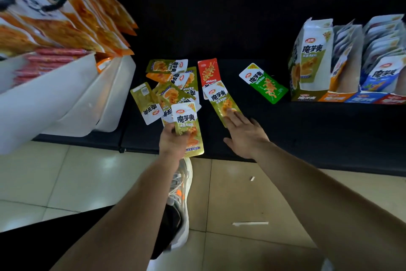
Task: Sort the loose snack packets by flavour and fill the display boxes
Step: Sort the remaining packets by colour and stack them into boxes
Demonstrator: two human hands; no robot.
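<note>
Above a tiled floor [66,171], the left hand [173,141] is gripping an olive packet [187,126] beside the loose pile [171,86] on the black counter [307,130], the right hand [243,136] is touching a second olive packet [222,101] with straight fingers, and display boxes [312,59] are standing at the right.

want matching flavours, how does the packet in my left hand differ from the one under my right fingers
The held packet is gripped in the left hand; the lying packet rests flat on the black shelf under the straight fingertips of the right hand. The held packet faces the camera squarely; the lying packet slants and overlaps a red packet. Both share an olive-green design with a white top.
</note>
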